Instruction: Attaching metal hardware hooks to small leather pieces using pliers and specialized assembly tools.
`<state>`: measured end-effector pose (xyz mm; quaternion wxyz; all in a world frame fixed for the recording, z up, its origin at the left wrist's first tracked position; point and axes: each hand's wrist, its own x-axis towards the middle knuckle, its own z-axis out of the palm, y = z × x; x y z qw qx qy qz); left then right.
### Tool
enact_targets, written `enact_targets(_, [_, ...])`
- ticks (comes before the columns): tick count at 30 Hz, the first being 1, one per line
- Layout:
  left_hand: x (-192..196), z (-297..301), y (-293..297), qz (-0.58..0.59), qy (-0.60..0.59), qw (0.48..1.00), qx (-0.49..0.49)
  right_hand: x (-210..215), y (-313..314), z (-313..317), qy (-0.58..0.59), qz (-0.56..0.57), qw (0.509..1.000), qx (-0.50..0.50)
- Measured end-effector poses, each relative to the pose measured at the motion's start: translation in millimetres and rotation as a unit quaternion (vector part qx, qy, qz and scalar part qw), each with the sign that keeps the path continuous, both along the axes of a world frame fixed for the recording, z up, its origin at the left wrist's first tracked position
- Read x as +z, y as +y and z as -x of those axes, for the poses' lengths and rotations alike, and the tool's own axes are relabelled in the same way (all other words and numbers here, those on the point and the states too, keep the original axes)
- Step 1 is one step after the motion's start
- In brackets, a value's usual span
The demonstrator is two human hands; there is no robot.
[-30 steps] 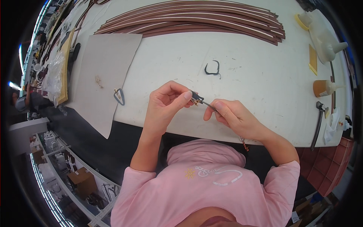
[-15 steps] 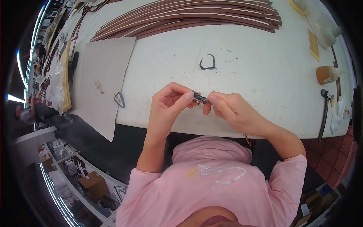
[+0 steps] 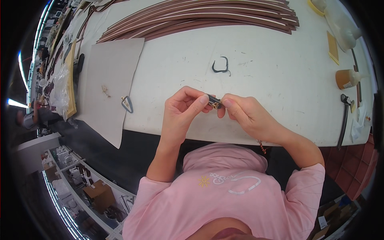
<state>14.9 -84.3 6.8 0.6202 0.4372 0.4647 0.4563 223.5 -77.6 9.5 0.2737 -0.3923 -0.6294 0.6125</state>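
Between my two hands, above the table's near edge, is a small dark strap piece with gold-coloured metal hardware. My left hand pinches its left end between thumb and fingers. At its right end, my right hand closes thumb against finger on the same piece; the fingertips hide part of it. Farther back on the white table lies a curved dark strip. A blue-grey loop with gold hardware rests at the edge of a grey sheet to the left.
Brown strips lie piled along the far side. The grey sheet overhangs the near edge and carries small gold pieces. At right are an amber-filled bottle, a dark-handled tool and a yellow block. A person is far left.
Both hands have shifted slightly right. The small piece has turned a little between my fingers, and more of its gold hardware shows.
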Motion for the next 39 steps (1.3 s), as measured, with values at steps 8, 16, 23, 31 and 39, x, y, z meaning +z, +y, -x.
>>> enact_targets(8, [3,2,0,0.01,-0.009,1.0,-0.018,10,0,-1,-0.021,0.029,0.999,0.009])
enact_targets(16, [4,7,0,0.012,-0.032,0.999,-0.026,17,1,2,-0.048,0.049,0.997,0.02])
enact_targets(23, [9,9,1,0.023,-0.029,0.999,-0.04,15,1,3,-0.07,0.067,0.995,0.018])
enact_targets(31, [8,17,3,0.047,-0.032,0.996,-0.067,17,1,6,-0.075,0.056,0.995,0.02])
enact_targets(39, [4,16,4,0.045,-0.022,0.996,-0.073,15,-2,7,-0.078,0.039,0.996,0.011])
